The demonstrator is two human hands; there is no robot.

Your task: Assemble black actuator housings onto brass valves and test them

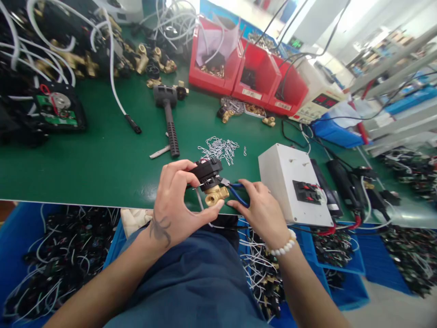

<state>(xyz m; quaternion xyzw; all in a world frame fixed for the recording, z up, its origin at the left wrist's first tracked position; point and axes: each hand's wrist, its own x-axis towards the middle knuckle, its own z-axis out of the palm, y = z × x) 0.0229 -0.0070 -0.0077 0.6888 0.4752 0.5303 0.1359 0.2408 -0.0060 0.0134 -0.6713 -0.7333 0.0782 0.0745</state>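
My left hand [180,200] is closed around a brass valve [215,196] with a black actuator housing [206,174] on top, held at the front edge of the bench. In my right hand [261,205] are blue-handled pliers [239,195], their jaws touching the joint between housing and brass body. A thin wire pin sticks out by my left fingers. Just beyond the valve lies a pile of silver spring clips [220,149], with one loose clip [245,151] to its right.
A black mallet [170,118] lies on the green bench [112,159]. Red bins [252,82] stand at the back. To the right sits a grey box [290,182] with black terminals. Brass valves and white cables crowd the back left; blue crates [112,246] sit below.
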